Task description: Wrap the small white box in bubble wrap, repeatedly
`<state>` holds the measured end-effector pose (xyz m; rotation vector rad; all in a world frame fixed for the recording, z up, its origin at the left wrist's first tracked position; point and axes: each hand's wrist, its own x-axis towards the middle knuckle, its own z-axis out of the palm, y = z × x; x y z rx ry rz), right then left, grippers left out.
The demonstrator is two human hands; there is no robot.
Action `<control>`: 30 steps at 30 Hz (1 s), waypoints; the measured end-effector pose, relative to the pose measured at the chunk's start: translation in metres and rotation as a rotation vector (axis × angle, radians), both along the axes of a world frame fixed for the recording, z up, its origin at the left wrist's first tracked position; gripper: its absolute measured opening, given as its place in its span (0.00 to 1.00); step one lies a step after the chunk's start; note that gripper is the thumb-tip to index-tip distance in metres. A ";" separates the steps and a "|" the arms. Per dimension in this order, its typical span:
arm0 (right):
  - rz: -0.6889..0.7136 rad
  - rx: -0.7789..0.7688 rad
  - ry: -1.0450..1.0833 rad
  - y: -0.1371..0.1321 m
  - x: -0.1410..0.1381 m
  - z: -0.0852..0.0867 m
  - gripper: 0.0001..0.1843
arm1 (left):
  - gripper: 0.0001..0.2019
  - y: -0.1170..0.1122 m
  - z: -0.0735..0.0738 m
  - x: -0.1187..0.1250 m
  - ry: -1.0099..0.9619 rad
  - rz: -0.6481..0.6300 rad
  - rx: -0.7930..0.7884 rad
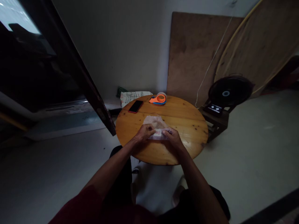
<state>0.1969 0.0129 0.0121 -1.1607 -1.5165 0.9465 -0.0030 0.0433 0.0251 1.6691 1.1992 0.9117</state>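
A clear sheet of what looks like bubble wrap lies on the round wooden table in front of me. On its near part sits a small white packet with reddish print, partly covered by the film. At the left end, my left hand pinches the wrap with bent fingers. My right hand grips the right end, its thumb pressed on top. The fingertips under the wrap are hidden.
Toward the table's far edge are an orange and blue tape dispenser and a phone. A printed sack lies behind. To the right, a black fan stands by a wooden stool. A dark door frame rises at left.
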 end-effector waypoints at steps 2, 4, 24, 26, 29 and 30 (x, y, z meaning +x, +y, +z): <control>-0.051 0.037 -0.047 0.001 -0.001 -0.003 0.16 | 0.05 0.003 -0.002 -0.001 0.032 -0.005 0.041; -0.096 0.060 -0.085 0.002 -0.002 -0.006 0.17 | 0.06 0.005 -0.004 -0.001 0.028 -0.014 0.081; -0.254 0.701 -0.757 -0.011 -0.009 -0.004 0.12 | 0.13 0.008 0.006 0.001 0.129 -0.087 -0.014; -0.176 0.756 -0.860 -0.014 -0.014 -0.001 0.13 | 0.12 0.009 0.006 0.001 0.133 -0.113 0.023; -0.095 0.761 -0.925 -0.014 -0.018 -0.001 0.15 | 0.11 0.012 0.003 0.001 0.126 -0.128 0.049; -0.087 0.752 -0.934 -0.014 -0.019 -0.002 0.15 | 0.11 0.013 0.002 0.001 0.127 -0.119 0.047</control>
